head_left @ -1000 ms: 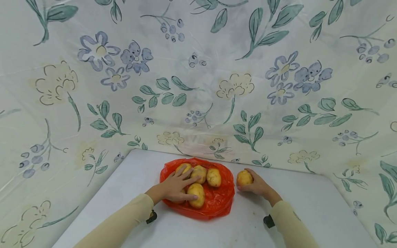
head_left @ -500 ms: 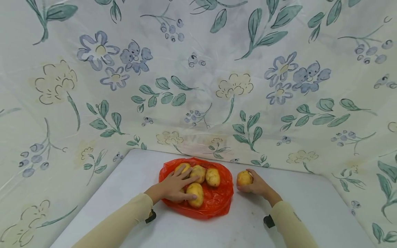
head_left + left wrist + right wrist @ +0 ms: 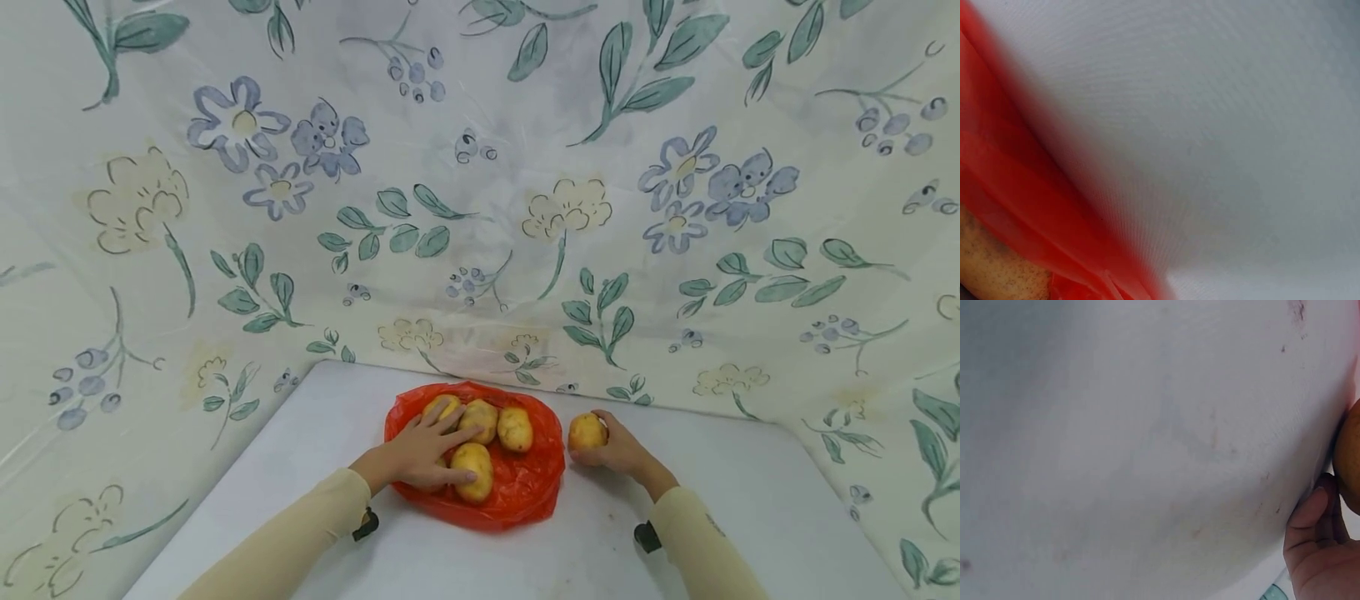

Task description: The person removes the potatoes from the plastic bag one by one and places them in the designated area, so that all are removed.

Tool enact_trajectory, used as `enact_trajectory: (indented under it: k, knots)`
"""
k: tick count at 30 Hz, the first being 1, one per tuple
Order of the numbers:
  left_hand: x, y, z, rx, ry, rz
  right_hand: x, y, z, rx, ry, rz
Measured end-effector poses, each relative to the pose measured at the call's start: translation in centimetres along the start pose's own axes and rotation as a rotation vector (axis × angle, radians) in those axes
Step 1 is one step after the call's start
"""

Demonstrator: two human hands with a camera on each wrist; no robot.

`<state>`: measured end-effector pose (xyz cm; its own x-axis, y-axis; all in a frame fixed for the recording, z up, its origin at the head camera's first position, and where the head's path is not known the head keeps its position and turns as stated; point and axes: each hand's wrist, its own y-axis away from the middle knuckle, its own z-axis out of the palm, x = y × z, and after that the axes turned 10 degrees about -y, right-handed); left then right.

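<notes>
Several yellow potatoes lie in a red plastic bag [image 3: 528,483] with its mouth spread wide. My left hand [image 3: 422,452] rests over the potatoes on the bag's left side, fingers spread and fairly straight. Its thumb reaches onto the front potato [image 3: 473,473], and a potato under the palm is partly hidden. Just right of the bag, my right hand [image 3: 621,447] grips a single potato [image 3: 586,433] between thumb and fingers. At the right edge of the right wrist view, that potato [image 3: 1349,459] shows beside the curled thumb and fingers.
The bag sits towards the back of a white table [image 3: 570,554] with small dark specks. A floral-patterned sheet [image 3: 480,250] hangs behind the table and along both sides. Dark wrist cameras sit under both sleeves.
My right hand has shifted very slightly left towards the bag with the potato. The left hand stays on the potatoes in the bag.
</notes>
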<state>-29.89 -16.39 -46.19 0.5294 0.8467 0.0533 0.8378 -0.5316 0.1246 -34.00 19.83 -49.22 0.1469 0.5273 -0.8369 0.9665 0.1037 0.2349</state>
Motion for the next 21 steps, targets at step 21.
enact_trajectory:
  k: [21]
  knots:
    - [-0.1,-0.1,0.1,0.007,0.007,-0.001,1.1,2.7,-6.1,0.345,0.684,-0.312]
